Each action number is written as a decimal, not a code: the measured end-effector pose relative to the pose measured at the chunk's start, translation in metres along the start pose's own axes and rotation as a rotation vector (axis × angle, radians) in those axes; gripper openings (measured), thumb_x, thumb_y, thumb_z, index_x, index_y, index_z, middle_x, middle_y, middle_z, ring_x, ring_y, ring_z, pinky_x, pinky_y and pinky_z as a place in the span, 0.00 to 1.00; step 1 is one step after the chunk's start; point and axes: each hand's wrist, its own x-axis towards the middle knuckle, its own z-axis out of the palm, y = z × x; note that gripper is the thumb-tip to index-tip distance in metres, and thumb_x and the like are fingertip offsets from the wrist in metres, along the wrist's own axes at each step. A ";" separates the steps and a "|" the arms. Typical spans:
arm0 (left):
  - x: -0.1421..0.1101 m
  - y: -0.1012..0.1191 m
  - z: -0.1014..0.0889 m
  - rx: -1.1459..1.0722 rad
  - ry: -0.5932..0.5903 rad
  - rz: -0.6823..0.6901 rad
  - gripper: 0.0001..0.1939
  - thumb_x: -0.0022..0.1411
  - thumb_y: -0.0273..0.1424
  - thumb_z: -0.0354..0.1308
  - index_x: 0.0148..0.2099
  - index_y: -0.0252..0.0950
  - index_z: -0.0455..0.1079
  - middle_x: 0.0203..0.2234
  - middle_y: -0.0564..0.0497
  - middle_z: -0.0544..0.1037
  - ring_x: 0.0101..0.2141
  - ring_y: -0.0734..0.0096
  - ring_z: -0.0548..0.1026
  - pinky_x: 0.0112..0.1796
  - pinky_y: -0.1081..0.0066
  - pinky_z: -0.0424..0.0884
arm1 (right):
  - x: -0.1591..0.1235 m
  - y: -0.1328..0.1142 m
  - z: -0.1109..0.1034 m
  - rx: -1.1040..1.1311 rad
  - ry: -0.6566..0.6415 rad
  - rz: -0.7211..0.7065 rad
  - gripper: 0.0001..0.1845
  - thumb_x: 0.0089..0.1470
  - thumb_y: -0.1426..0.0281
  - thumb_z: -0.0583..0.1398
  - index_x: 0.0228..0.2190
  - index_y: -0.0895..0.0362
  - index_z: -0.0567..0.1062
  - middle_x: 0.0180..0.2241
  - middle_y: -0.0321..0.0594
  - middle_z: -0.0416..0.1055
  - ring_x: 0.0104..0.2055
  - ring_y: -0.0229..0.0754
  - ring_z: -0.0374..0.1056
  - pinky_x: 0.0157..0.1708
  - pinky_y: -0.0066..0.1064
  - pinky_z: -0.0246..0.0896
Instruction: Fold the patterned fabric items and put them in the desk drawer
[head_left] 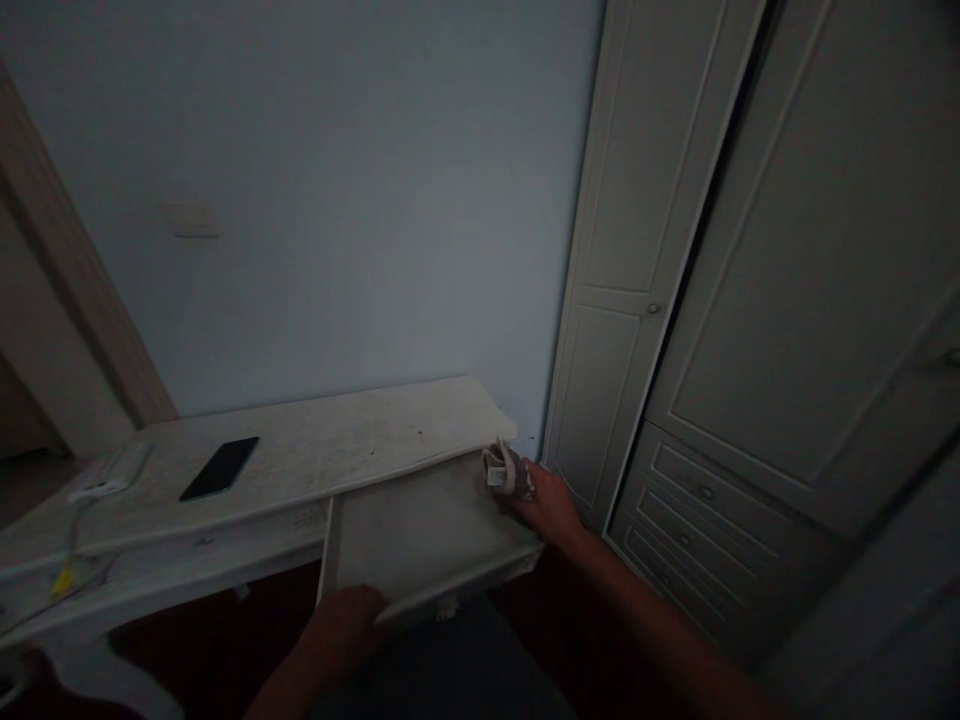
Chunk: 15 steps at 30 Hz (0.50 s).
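A white desk (315, 455) stands against the wall with its right drawer (420, 535) pulled out. My left hand (346, 625) grips the drawer's front edge, fingers curled over it. My right hand (544, 503) reaches over the drawer's far right corner and is closed on a small bundle of dark and white cloth (506, 470), held just under the desk top's edge. The drawer's bottom looks bare where it shows.
A black phone (220, 467) lies on the desk top. At the left end sits a white power strip (112, 472) with a cable. A tall white wardrobe (750, 300) with doors and drawers stands close on the right. The room is dim.
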 end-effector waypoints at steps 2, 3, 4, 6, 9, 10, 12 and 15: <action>-0.003 0.001 0.007 -0.007 -0.004 -0.004 0.20 0.69 0.39 0.51 0.56 0.40 0.79 0.54 0.41 0.83 0.56 0.49 0.79 0.56 0.54 0.72 | 0.008 -0.013 0.012 -0.019 0.051 -0.086 0.27 0.58 0.54 0.66 0.53 0.58 0.78 0.50 0.52 0.80 0.52 0.57 0.74 0.52 0.41 0.65; -0.004 0.001 0.011 -0.010 -0.006 -0.008 0.20 0.69 0.38 0.52 0.56 0.41 0.79 0.54 0.41 0.83 0.56 0.49 0.79 0.56 0.55 0.71 | 0.012 -0.021 0.023 -0.033 0.030 -0.150 0.29 0.57 0.54 0.67 0.54 0.58 0.77 0.52 0.53 0.79 0.54 0.58 0.73 0.54 0.44 0.64; -0.004 0.000 0.015 -0.015 -0.008 -0.011 0.19 0.68 0.37 0.53 0.55 0.41 0.79 0.53 0.41 0.84 0.56 0.49 0.80 0.56 0.55 0.71 | 0.016 -0.029 0.038 -0.047 -0.026 -0.214 0.32 0.56 0.54 0.69 0.56 0.59 0.76 0.53 0.54 0.78 0.56 0.59 0.71 0.57 0.46 0.63; -0.002 0.000 0.021 -0.029 -0.002 -0.017 0.19 0.67 0.36 0.54 0.55 0.43 0.79 0.54 0.43 0.84 0.56 0.51 0.79 0.57 0.56 0.71 | 0.022 -0.044 0.071 -0.071 -0.204 -0.312 0.39 0.53 0.52 0.72 0.60 0.60 0.74 0.57 0.56 0.76 0.60 0.61 0.69 0.61 0.49 0.60; -0.003 -0.001 0.028 -0.050 0.011 -0.026 0.18 0.67 0.36 0.55 0.55 0.45 0.79 0.53 0.44 0.84 0.56 0.52 0.80 0.56 0.58 0.71 | 0.024 -0.058 0.117 -0.090 -0.462 -0.404 0.44 0.49 0.52 0.74 0.63 0.55 0.74 0.61 0.53 0.75 0.62 0.63 0.69 0.62 0.50 0.62; -0.004 0.000 0.029 -0.063 0.015 -0.027 0.18 0.67 0.37 0.55 0.55 0.46 0.79 0.52 0.45 0.84 0.55 0.52 0.80 0.55 0.58 0.72 | 0.023 -0.061 0.127 -0.089 -0.513 -0.430 0.42 0.50 0.54 0.74 0.63 0.52 0.74 0.62 0.51 0.74 0.62 0.61 0.70 0.62 0.48 0.62; -0.008 0.002 0.028 -0.125 0.038 -0.018 0.17 0.69 0.40 0.54 0.54 0.46 0.79 0.51 0.45 0.85 0.53 0.53 0.81 0.54 0.60 0.73 | 0.021 -0.062 0.137 -0.067 -0.572 -0.460 0.38 0.53 0.58 0.73 0.64 0.46 0.74 0.66 0.44 0.71 0.65 0.55 0.69 0.64 0.39 0.61; -0.009 0.005 0.016 -0.295 0.163 0.018 0.20 0.74 0.47 0.48 0.52 0.48 0.79 0.50 0.48 0.85 0.51 0.57 0.82 0.52 0.63 0.74 | 0.016 -0.052 0.128 -0.055 -0.569 -0.394 0.36 0.55 0.61 0.73 0.64 0.46 0.74 0.67 0.40 0.70 0.65 0.50 0.69 0.64 0.31 0.60</action>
